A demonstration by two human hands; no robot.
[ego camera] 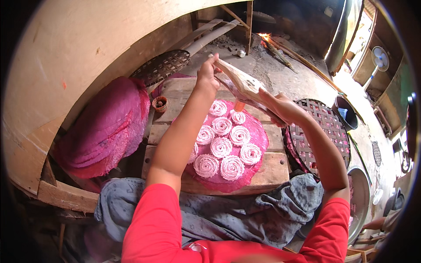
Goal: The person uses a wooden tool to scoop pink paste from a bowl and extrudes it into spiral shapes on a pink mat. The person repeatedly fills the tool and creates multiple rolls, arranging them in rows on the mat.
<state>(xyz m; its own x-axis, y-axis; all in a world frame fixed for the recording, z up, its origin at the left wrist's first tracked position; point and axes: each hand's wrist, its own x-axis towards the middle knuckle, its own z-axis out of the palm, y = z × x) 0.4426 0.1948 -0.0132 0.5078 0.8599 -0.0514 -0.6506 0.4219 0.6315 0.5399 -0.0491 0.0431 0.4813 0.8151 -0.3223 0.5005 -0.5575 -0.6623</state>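
Note:
My left hand [208, 74] grips one end of a pale wooden press [241, 79], and my right hand [279, 107] holds its other end. The press is tilted over a low plank table [273, 171]. An orange tube [239, 106] sticks down beneath it, close to a small pink dough swirl [238, 117]. Several more pink-white swirls, such as a large spiral [232, 167], lie on a round magenta cloth-like mat [227, 185] on the table. My left forearm hides the mat's left part.
Left stand a pile of magenta round mats [111, 125], a small brown cup [160, 104] and a woven tray [164, 65]. At right are a woven basket [324, 131], a dark bucket [350, 121] and a metal basin [361, 197]. A wood fire [264, 37] burns behind; another person's arm [373, 225] shows lower right.

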